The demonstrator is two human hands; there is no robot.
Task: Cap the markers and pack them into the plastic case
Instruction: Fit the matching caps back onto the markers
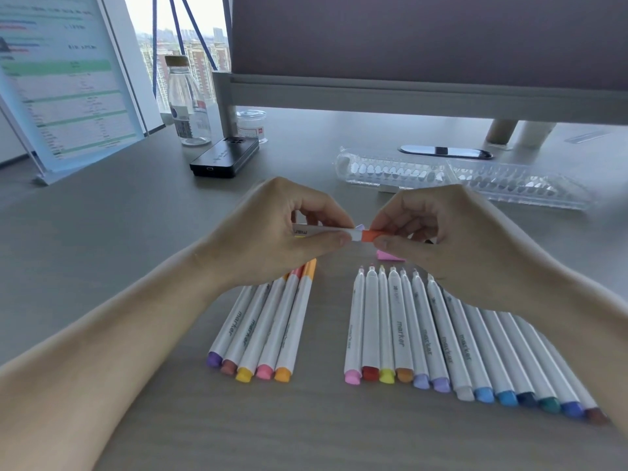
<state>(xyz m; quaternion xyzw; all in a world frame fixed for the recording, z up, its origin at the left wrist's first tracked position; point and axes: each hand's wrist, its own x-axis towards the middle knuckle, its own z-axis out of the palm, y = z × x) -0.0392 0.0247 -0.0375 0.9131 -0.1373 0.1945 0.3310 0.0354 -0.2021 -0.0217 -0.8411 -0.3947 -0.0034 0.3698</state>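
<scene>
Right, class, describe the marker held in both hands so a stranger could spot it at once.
Start at the grey desk, where rows of white plastic markers lie flat. Above them, the left hand and right hand hold another white marker crosswise. It alone is off the desk, with an orange cap at its end.

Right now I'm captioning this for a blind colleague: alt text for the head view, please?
Two hands hold a white marker over a desk: left hand grips the barrel, right hand pinches its orange cap. Five capped markers lie below left, an uncapped row below right, a clear plastic case behind.
</scene>
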